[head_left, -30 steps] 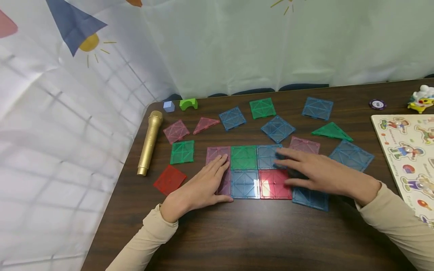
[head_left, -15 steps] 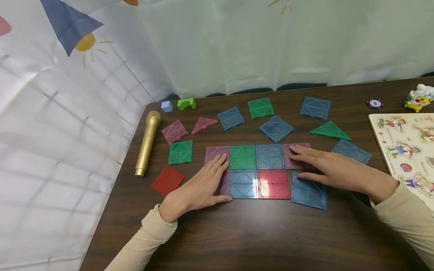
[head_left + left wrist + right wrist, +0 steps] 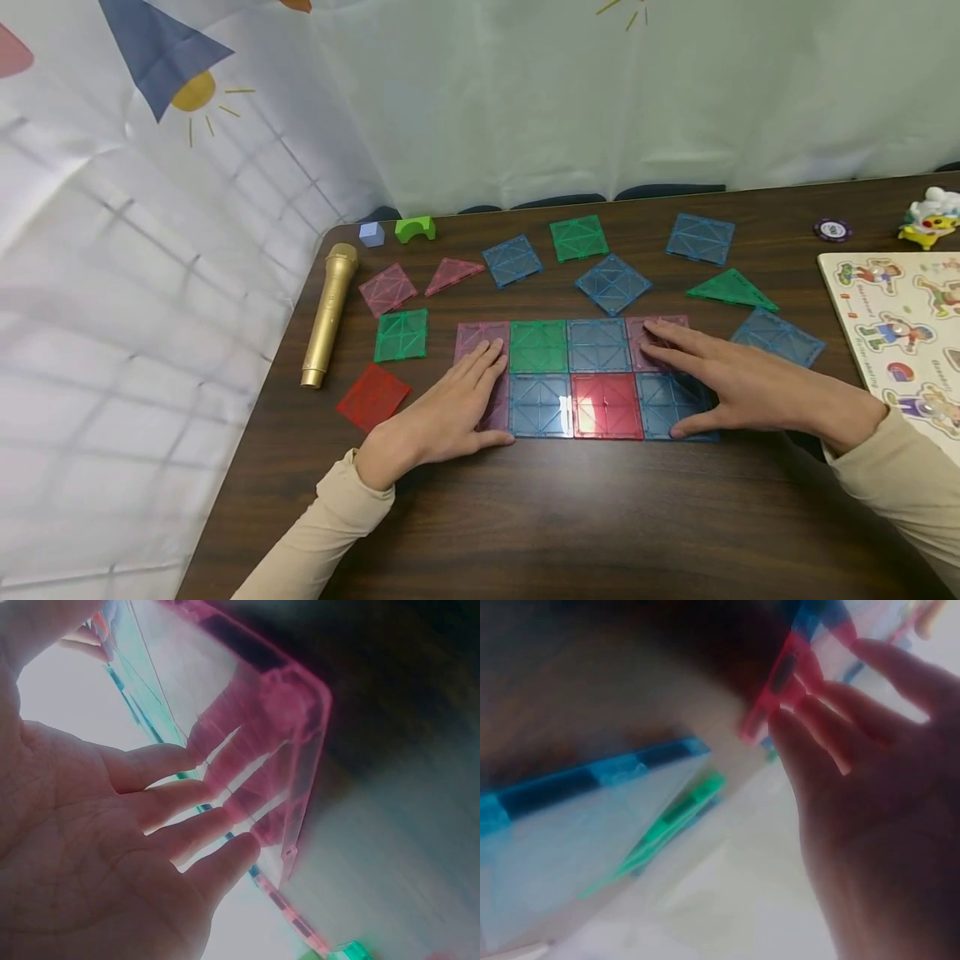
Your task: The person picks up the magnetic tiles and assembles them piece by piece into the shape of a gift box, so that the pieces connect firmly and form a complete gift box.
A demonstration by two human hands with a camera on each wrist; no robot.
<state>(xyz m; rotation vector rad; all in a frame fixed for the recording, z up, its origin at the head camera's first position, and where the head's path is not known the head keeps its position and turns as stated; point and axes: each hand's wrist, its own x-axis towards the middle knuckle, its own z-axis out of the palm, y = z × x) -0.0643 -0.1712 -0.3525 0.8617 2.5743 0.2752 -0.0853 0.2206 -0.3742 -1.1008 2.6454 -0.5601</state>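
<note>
Tiles form a two-row grid (image 3: pixel 570 375) mid-desk; we rest our left hand (image 3: pixel 450 408) flat on its pink end and our right hand (image 3: pixel 712 379) flat on its blue end. Loose tiles (image 3: pixel 611 283) lie behind, microphone (image 3: pixel 328 312) left, puzzle board (image 3: pixel 892 325) right. Bare desk (image 3: pixel 555 517) runs to the near edge.

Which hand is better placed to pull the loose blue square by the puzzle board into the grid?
Probably the right hand: it rests on the grid's right end, beside that blue square. The left hand lies flat on the far left end.
</note>
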